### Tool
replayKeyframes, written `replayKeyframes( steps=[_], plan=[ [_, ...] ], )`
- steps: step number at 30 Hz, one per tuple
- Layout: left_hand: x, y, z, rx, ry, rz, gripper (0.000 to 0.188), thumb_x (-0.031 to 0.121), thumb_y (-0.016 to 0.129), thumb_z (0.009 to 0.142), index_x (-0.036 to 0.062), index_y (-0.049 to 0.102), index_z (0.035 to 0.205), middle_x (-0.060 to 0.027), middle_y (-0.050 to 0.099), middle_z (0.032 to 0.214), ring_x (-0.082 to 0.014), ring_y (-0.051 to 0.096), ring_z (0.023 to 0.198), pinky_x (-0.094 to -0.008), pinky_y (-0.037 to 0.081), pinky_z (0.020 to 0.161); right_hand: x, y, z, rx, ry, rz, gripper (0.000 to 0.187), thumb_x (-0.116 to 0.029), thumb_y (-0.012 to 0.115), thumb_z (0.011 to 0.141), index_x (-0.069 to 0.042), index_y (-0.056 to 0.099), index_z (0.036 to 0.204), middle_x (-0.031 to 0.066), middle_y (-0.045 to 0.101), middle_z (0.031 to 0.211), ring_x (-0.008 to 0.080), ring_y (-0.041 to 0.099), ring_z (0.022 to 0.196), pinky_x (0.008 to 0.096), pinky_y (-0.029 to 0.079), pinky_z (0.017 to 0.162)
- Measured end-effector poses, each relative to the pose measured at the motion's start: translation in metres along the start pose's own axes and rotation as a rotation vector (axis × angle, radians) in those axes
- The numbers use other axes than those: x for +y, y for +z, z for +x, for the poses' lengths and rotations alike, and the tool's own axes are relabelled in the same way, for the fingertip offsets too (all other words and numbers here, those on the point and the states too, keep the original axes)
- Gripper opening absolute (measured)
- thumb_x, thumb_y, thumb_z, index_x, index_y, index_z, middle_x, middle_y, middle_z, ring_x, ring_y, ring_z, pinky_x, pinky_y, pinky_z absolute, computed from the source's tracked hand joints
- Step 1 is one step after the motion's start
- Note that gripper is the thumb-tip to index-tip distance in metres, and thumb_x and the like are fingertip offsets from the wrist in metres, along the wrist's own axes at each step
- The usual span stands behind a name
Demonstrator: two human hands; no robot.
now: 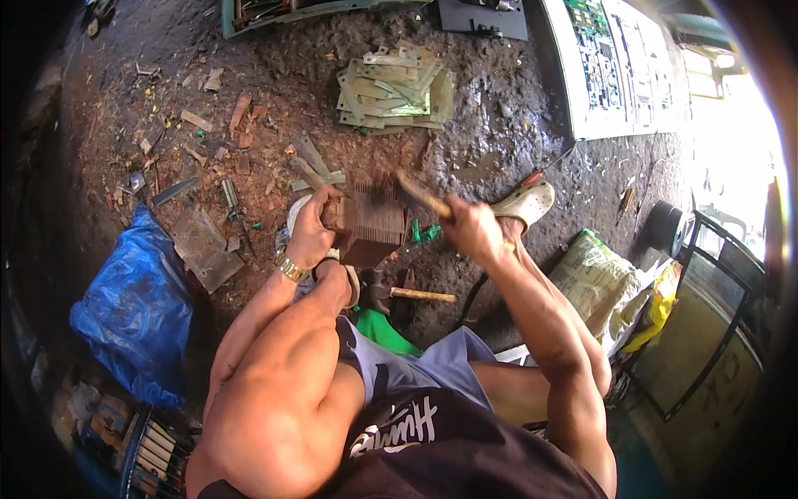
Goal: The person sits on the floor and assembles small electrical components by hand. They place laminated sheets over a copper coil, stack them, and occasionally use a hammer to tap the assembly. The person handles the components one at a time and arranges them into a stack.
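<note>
My left hand, with a watch at its wrist, grips the left side of a brown, rusty block of thin stacked metal plates, which looks like a laminated core. My right hand is closed around a wooden stick-like tool. Its darker far end comes close to the block's upper right edge; whether they touch I cannot tell. Below the block, a hammer with a wooden handle lies on the ground. Small green scraps lie between the block and my right hand.
A pile of pale flat plates lies ahead. Scraps, a screwdriver and a rusty sheet are at left, near a blue plastic bag. At right are a white panel with circuit boards, a sack and a black frame.
</note>
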State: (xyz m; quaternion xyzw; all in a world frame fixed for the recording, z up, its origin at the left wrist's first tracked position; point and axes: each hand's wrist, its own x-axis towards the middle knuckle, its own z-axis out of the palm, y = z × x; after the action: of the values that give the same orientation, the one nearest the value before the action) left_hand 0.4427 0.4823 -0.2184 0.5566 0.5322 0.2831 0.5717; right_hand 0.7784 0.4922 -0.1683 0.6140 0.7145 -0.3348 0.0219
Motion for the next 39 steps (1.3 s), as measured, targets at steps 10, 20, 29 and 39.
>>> replayKeyframes(
  steps=[10, 20, 29, 39],
  plan=[
    [0.015, 0.000, -0.005, 0.049, -0.174, -0.238, 0.042, -0.005, 0.068, 0.076, 0.0019, 0.061, 0.117, -0.0036, 0.063, 0.110, -0.0141, 0.057, 0.108, -0.0293, 0.045, 0.099, 0.009, 0.006, 0.031, 0.021, -0.158, -0.018, 0.025, -0.021, 0.076, 0.086, -0.017, 0.064, 0.107, 0.0168, 0.071, 0.074, 0.0411, 0.073, 0.070, 0.0539, 0.060, 0.063],
    [0.002, -0.011, -0.011, 0.061, -0.163, -0.157, 0.043, -0.004, 0.063, 0.073, 0.0014, 0.057, 0.116, -0.0051, 0.060, 0.112, -0.0145, 0.056, 0.109, -0.0294, 0.044, 0.101, 0.017, 0.000, 0.034, -0.315, -0.346, 0.031, 0.022, -0.026, 0.074, 0.091, -0.011, 0.062, 0.100, 0.0191, 0.073, 0.083, 0.0416, 0.073, 0.078, 0.0520, 0.059, 0.068],
    [0.007, -0.010, -0.011, 0.076, -0.112, -0.253, 0.038, -0.009, 0.060, 0.075, 0.0014, 0.057, 0.112, -0.0039, 0.059, 0.109, -0.0141, 0.055, 0.108, -0.0277, 0.042, 0.102, 0.016, 0.006, 0.024, -0.140, -0.007, 0.127, 0.025, -0.027, 0.078, 0.089, -0.014, 0.067, 0.108, 0.0203, 0.071, 0.075, 0.0426, 0.073, 0.074, 0.0535, 0.059, 0.067],
    [-0.001, -0.014, -0.017, 0.092, -0.134, -0.178, 0.049, 0.023, 0.079, 0.076, 0.0016, 0.059, 0.116, -0.0043, 0.059, 0.113, -0.0150, 0.055, 0.109, -0.0297, 0.043, 0.101, 0.013, 0.007, 0.024, 0.012, 0.103, 0.148, 0.024, -0.023, 0.075, 0.089, -0.009, 0.068, 0.107, 0.0218, 0.074, 0.085, 0.0438, 0.074, 0.083, 0.0534, 0.059, 0.076]
  ],
)
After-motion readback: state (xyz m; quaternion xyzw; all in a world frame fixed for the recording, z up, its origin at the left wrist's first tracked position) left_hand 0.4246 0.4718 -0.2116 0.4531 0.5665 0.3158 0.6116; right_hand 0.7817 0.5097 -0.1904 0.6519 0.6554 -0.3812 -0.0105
